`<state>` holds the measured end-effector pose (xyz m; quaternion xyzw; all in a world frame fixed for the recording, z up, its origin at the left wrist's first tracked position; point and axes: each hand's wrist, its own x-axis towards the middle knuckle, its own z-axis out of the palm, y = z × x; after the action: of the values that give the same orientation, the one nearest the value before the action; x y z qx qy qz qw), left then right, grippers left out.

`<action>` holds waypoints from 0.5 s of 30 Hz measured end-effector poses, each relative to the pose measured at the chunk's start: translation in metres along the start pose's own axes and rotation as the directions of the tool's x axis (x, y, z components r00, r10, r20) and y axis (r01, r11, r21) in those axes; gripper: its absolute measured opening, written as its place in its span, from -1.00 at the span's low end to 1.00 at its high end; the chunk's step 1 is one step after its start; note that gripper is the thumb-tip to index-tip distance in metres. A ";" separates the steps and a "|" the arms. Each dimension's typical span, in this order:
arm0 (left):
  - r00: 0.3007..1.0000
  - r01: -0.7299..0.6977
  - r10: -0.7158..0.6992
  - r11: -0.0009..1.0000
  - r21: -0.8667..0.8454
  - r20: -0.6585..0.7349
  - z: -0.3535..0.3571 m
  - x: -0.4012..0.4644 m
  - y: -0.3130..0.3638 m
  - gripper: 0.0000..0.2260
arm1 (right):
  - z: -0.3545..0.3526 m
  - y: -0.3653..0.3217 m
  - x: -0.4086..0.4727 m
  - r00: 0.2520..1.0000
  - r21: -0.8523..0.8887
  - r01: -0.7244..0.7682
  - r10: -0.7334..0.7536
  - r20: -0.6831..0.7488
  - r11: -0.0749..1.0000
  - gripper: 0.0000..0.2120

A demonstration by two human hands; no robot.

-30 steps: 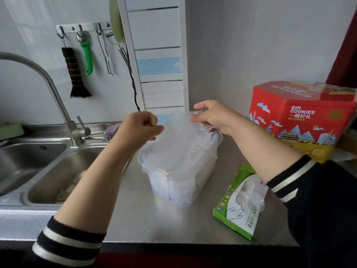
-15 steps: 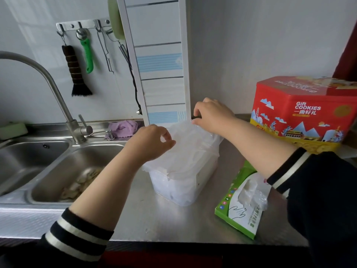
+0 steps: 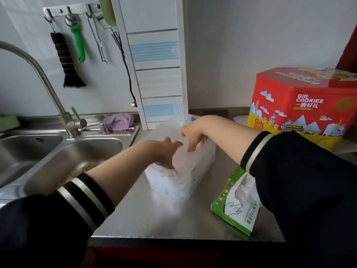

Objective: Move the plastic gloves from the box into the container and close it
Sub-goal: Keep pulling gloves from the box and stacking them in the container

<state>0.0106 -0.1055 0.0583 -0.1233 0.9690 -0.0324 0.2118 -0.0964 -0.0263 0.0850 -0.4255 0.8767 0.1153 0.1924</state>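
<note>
**Both hands down in the container, pressing gloves in**

At the far left of the counter, the sink (image 3: pixel 92 151) and tap (image 3: pixel 63 117) play no part in this step. Next along, the left hand (image 3: pixel 166 151) reaches into the near end of the clear container (image 3: pixel 202 167). Its fingers look fairly straight and spread, pressing down on the loose plastic gloves (image 3: pixel 179 165); I cannot tell whether any fingertip pinches the film.

The container's long axis runs from near-left to far-right, away from the person towards the wall. The gloves fill it, bulge above the rim and spill over the near end, so they lie directly under and around both sets of fingers.

The right hand (image 3: pixel 193 136) comes in from the right over the far half of the container, fingers curled downward with film bunched round them; it seems to grip a fold of glove. Both hands touch the gloves, and neither is clearly nearer.

Further right, the green glove box (image 3: pixel 235 209) lies on the counter just beside the container, some film showing at its opening. I see no lid, so closing looks some way off: the pile probably needs flattening below the rim first.
</note>
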 end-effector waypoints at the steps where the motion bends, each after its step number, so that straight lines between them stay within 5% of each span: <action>1: 0.999 0.000 -0.001 1.000 0.007 0.038 0.002 0.005 0.000 -0.18 | 0.003 -0.002 0.003 1.000 -0.035 -0.006 0.006 0.011 0.999 -0.40; 8: 0.959 0.020 -0.034 0.998 0.052 0.283 0.012 0.034 -0.007 -0.36 | 0.018 -0.006 0.030 0.989 -0.196 -0.009 0.038 0.143 0.981 -0.48; 15: 0.956 0.075 -0.071 0.997 -0.004 0.284 0.012 0.035 -0.003 -0.42 | 0.027 -0.005 0.048 0.978 -0.309 0.030 0.036 0.205 0.951 -0.47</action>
<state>-0.0146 -0.1175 0.0331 -0.1638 0.9236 -0.0150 0.3462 -0.1137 -0.0534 0.0399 -0.4345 0.8234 0.2959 0.2137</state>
